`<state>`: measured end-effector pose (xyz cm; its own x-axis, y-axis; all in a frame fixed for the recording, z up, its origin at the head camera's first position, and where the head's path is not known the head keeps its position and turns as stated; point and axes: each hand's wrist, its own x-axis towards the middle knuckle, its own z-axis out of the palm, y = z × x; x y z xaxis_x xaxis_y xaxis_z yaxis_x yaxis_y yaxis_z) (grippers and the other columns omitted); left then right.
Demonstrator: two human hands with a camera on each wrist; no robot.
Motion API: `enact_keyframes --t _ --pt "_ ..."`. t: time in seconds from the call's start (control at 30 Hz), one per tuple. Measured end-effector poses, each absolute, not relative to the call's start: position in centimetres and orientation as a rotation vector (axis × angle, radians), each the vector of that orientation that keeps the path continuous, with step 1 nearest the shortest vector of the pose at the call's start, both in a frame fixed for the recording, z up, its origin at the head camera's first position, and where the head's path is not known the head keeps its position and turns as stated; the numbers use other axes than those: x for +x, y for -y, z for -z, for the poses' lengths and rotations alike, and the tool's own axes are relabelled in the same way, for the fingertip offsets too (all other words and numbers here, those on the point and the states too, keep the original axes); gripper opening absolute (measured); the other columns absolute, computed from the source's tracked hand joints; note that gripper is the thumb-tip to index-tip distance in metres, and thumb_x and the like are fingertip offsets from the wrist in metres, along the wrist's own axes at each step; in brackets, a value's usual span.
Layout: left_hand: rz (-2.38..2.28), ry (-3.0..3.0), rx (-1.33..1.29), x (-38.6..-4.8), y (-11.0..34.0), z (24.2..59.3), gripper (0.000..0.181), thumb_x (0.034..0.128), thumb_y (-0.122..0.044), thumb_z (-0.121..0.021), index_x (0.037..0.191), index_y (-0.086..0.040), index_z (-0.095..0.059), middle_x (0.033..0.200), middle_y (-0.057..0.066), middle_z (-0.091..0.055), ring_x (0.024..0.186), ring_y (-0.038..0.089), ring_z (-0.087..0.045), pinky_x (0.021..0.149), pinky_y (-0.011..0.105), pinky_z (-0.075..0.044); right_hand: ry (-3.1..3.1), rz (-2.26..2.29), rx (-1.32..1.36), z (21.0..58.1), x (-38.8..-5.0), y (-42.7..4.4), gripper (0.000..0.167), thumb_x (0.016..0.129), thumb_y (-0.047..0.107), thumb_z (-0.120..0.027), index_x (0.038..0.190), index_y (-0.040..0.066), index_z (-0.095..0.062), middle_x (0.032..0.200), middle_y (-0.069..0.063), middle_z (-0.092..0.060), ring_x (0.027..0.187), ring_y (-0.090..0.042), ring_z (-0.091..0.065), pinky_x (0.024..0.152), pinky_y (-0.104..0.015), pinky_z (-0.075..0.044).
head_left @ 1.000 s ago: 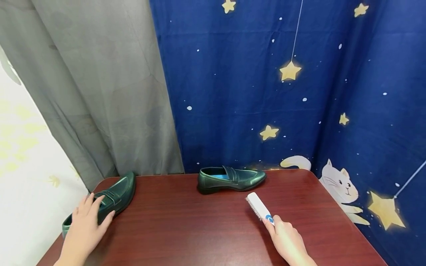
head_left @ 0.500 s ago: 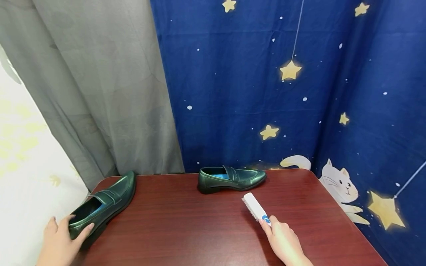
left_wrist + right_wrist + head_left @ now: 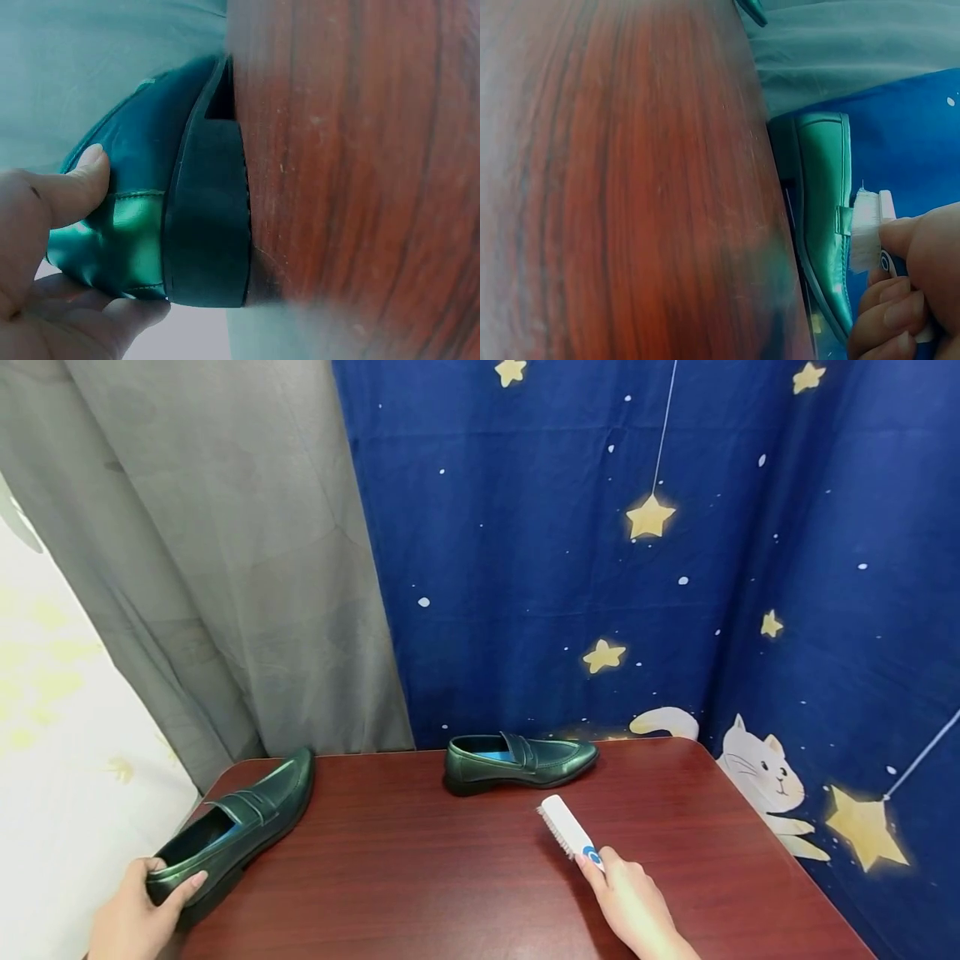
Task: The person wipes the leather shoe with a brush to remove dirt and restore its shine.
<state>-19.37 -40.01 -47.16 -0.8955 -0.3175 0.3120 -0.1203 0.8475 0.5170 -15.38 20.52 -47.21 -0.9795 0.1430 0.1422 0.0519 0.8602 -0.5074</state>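
Note:
At the table's left edge lies a dark green loafer (image 3: 251, 814), toe pointing to the far side. My left hand (image 3: 138, 906) grips its heel, the thumb on the near side and the fingers on the other; the left wrist view shows the thumb and fingers around the heel (image 3: 139, 225). My right hand (image 3: 630, 902) holds a white brush (image 3: 567, 828) by its handle, bristles facing left and down, above the table. A second green loafer (image 3: 555, 764) stands at the back, toe to the right, beyond the brush. Blue shows inside both loafers.
The reddish-brown wooden table (image 3: 390, 877) spans the front. A grey curtain (image 3: 247, 568) and a blue star-patterned curtain (image 3: 525, 568) hang behind it. At the left is a white patterned surface (image 3: 67, 760).
My left hand has moved back along the left loafer from its opening to its heel and taken hold there. The right hand with the brush has shifted slightly left.

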Motion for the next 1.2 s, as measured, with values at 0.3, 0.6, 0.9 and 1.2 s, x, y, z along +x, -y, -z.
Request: enact_keyframes --t 0.3,0.6,0.9,1.2 --pt "0.762 2.644 0.214 -19.3 39.3 46.9 0.047 0.0861 -0.035 -0.081 0.106 -0.005 -0.051 0.081 0.009 -0.064 0.065 0.001 -0.047 0.058 0.025 -0.035 2.832 -0.793 -0.114 46.9 -15.5 -19.9 0.038 0.101 0.047 -0.057 0.080 0.016 -0.052 0.060 0.001 -0.043 0.058 -0.018 -0.045 0.055 -0.036 -0.036" --pt "0.996 2.706 -0.033 -19.8 38.1 46.9 0.039 0.0895 -0.022 -0.079 0.102 -0.006 -0.045 0.079 -0.003 -0.053 0.065 0.003 -0.050 0.060 0.021 -0.040 2.831 -0.803 -0.101 46.6 -15.5 -19.2 0.036 0.102 0.045 -0.057 0.081 0.016 -0.053 0.060 0.002 -0.044 0.059 -0.018 -0.046 0.056 -0.036 -0.037" --pt "1.175 2.634 -0.365 -21.8 36.1 46.8 0.036 0.0861 -0.008 -0.079 0.100 -0.007 -0.046 0.078 -0.011 -0.051 0.067 0.003 -0.050 0.058 0.024 -0.039 2.840 -0.818 -0.090 46.4 -15.5 -18.8 0.036 0.102 0.046 -0.056 0.082 0.016 -0.053 0.061 0.002 -0.044 0.059 -0.016 -0.046 0.057 -0.035 -0.037" --pt "1.241 2.597 -0.543 -23.5 33.7 46.7 0.033 0.0862 -0.004 -0.077 0.103 -0.008 -0.049 0.073 0.003 -0.032 0.064 0.009 -0.036 0.056 0.027 -0.031 2.842 -0.844 -0.083 46.1 -15.6 -18.4 0.033 0.100 0.043 -0.059 0.082 0.016 -0.054 0.061 0.002 -0.046 0.059 -0.016 -0.045 0.058 -0.034 -0.038"
